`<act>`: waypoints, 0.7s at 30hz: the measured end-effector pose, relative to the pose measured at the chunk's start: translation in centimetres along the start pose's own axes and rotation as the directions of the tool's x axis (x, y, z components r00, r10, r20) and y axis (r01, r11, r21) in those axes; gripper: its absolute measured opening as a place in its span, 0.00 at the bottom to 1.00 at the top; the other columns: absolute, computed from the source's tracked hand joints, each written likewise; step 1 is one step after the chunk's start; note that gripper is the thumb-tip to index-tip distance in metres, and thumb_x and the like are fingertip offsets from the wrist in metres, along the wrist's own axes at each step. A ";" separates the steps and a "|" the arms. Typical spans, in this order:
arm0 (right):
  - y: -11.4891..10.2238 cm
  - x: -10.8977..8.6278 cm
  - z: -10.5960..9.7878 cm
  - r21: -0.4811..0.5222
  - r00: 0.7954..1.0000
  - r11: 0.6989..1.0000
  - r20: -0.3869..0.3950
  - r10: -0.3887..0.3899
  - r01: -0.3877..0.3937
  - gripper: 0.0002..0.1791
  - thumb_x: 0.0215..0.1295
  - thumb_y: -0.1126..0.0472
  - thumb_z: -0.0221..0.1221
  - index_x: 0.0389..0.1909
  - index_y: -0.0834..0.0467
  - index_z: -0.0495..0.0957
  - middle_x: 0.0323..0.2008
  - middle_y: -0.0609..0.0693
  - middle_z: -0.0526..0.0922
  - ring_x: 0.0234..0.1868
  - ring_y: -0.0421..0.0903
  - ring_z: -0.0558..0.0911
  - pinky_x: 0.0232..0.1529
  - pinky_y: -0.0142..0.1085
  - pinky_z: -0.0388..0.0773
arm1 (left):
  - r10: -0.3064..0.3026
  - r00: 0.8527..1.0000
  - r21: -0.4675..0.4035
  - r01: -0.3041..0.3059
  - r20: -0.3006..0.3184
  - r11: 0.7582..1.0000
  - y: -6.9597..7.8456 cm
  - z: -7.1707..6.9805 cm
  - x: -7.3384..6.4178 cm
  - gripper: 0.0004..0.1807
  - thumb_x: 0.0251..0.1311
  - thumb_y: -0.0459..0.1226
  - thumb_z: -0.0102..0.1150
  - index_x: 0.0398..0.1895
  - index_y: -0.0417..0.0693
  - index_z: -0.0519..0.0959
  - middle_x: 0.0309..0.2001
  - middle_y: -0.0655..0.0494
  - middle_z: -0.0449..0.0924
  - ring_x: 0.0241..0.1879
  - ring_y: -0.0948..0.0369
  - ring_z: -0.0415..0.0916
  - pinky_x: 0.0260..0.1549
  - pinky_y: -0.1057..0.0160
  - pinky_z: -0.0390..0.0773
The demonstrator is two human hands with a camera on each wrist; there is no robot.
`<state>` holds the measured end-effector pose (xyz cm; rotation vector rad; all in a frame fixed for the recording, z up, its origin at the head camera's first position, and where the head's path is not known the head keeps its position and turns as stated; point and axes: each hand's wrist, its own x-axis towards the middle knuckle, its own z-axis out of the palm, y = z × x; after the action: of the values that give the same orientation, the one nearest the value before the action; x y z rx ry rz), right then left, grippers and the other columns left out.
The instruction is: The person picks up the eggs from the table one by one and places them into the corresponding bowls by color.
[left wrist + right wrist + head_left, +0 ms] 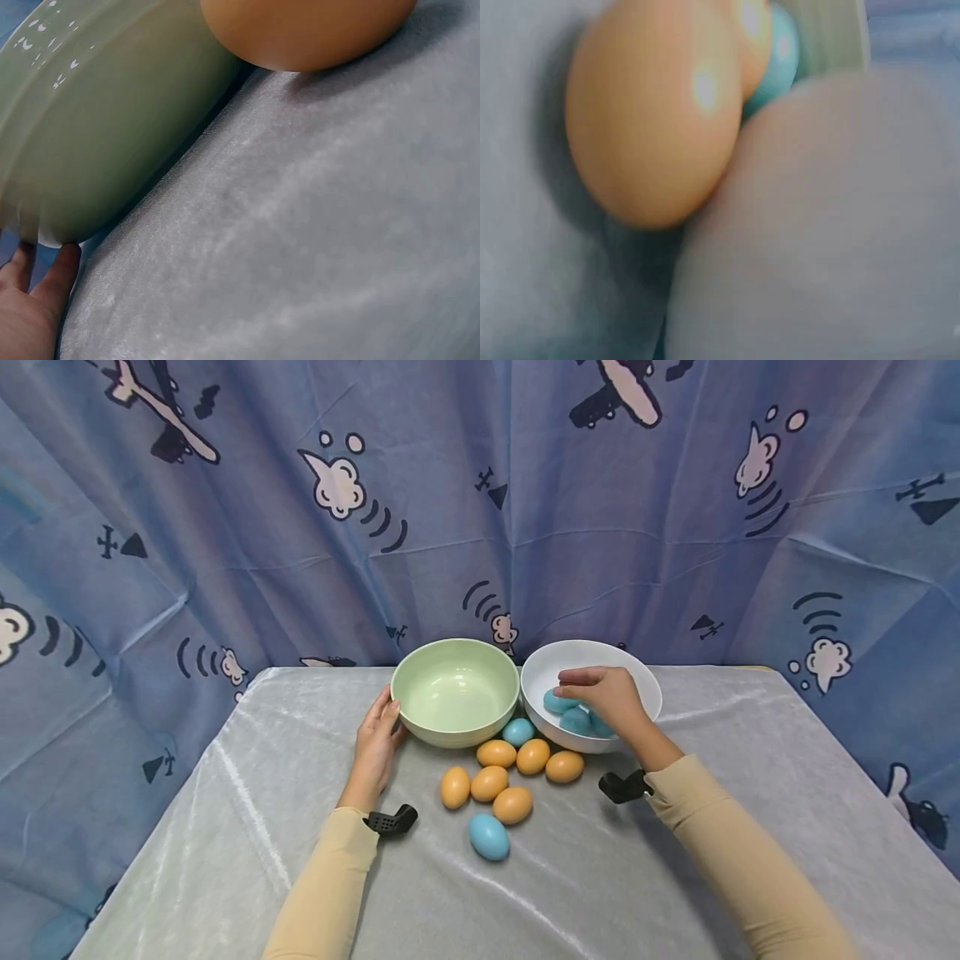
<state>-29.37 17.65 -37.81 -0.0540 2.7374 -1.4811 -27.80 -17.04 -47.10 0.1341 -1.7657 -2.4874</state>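
Observation:
My left hand [375,747] rests against the left side of the light green bowl [455,693]; in the left wrist view its fingertips touch the bowl's outer wall [112,112]. Over the white bowl [536,672] is my right hand [611,697], its thumb and fingers extended above a blue egg [558,702], with no egg visibly gripped. Two more blue eggs, one of them [576,721] in plain sight, lie in that bowl, partly under the hand. The right wrist view shows an orange egg [652,112] close beside the white bowl's blurred outer wall [817,225].
In front of the bowls lie several orange eggs [490,783]. One blue egg [518,732] sits between the two bowls at their front, another [489,837] nearer me. A grey cloth [300,860] covers the table; a patterned blue curtain [435,568] hangs behind it.

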 end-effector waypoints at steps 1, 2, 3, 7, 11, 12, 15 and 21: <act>-0.2 -0.5 0.0 0.013 1.000 1.000 0.004 -0.006 0.006 0.26 0.58 0.49 0.70 0.55 0.58 0.83 0.54 0.56 0.85 0.61 0.50 0.80 0.66 0.43 0.74 | 0.000 1.000 0.001 0.000 -0.002 1.000 0.0 0.0 0.0 0.32 0.76 0.44 0.48 0.79 0.50 0.54 0.80 0.56 0.50 0.78 0.58 0.52 0.75 0.52 0.59; -0.4 -1.1 0.0 0.028 1.000 1.000 0.009 -0.013 0.013 0.27 0.57 0.48 0.71 0.55 0.58 0.84 0.54 0.55 0.85 0.60 0.49 0.81 0.64 0.41 0.75 | 0.000 1.000 0.001 0.000 -0.003 1.000 0.0 0.0 0.0 0.32 0.76 0.43 0.48 0.79 0.51 0.54 0.80 0.56 0.50 0.78 0.58 0.52 0.75 0.52 0.59; -0.6 -1.6 0.1 0.040 1.000 0.999 0.013 -0.019 0.019 0.28 0.57 0.47 0.71 0.55 0.57 0.84 0.53 0.55 0.86 0.60 0.48 0.81 0.62 0.37 0.77 | -0.003 1.000 0.005 0.003 -0.004 1.000 0.0 0.0 0.0 0.32 0.76 0.44 0.48 0.79 0.51 0.54 0.80 0.56 0.50 0.78 0.58 0.52 0.75 0.52 0.59; -1.3 -3.9 0.4 0.097 0.998 0.994 0.042 -0.047 0.043 0.27 0.56 0.49 0.72 0.54 0.58 0.84 0.52 0.54 0.86 0.58 0.43 0.81 0.52 0.24 0.78 | -0.006 1.000 0.005 0.006 -0.008 1.000 0.0 0.1 0.0 0.32 0.76 0.43 0.48 0.79 0.52 0.55 0.80 0.56 0.51 0.78 0.58 0.52 0.75 0.52 0.60; -1.8 -5.8 0.8 0.115 0.994 0.990 0.064 -0.088 0.080 0.24 0.56 0.52 0.72 0.53 0.58 0.85 0.52 0.53 0.87 0.55 0.33 0.81 0.48 0.18 0.76 | -0.003 1.000 0.007 0.003 -0.007 1.000 -0.1 0.0 0.0 0.32 0.76 0.43 0.48 0.79 0.51 0.55 0.80 0.56 0.51 0.77 0.58 0.53 0.75 0.52 0.60; -1.8 -6.3 1.0 0.115 0.993 0.989 0.069 -0.097 0.088 0.24 0.56 0.52 0.73 0.53 0.58 0.85 0.51 0.53 0.87 0.53 0.31 0.81 0.48 0.17 0.76 | -0.004 1.000 0.003 0.004 -0.011 1.000 -0.1 0.0 0.0 0.31 0.76 0.43 0.48 0.78 0.51 0.55 0.80 0.56 0.52 0.77 0.58 0.53 0.75 0.52 0.60; -1.9 -7.4 1.5 0.142 0.990 0.986 0.102 -0.097 0.082 0.25 0.55 0.54 0.73 0.53 0.59 0.85 0.51 0.53 0.87 0.49 0.28 0.82 0.48 0.19 0.77 | 0.001 1.000 0.002 -0.001 -0.007 1.000 -0.2 0.0 0.0 0.32 0.76 0.44 0.48 0.79 0.51 0.54 0.80 0.55 0.51 0.77 0.58 0.52 0.75 0.52 0.60; -1.6 -9.5 2.8 0.239 0.975 0.970 0.204 -0.092 0.042 0.26 0.54 0.57 0.74 0.54 0.62 0.83 0.49 0.56 0.88 0.49 0.39 0.87 0.46 0.26 0.83 | 0.005 1.000 -0.001 -0.005 -0.008 1.000 -0.2 0.0 0.1 0.32 0.75 0.44 0.49 0.79 0.51 0.55 0.80 0.55 0.51 0.77 0.58 0.53 0.75 0.52 0.59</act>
<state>-19.75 14.87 -37.94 -0.2855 2.4011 -1.6941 -27.86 -16.99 -47.32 0.1395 -1.7589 -2.4812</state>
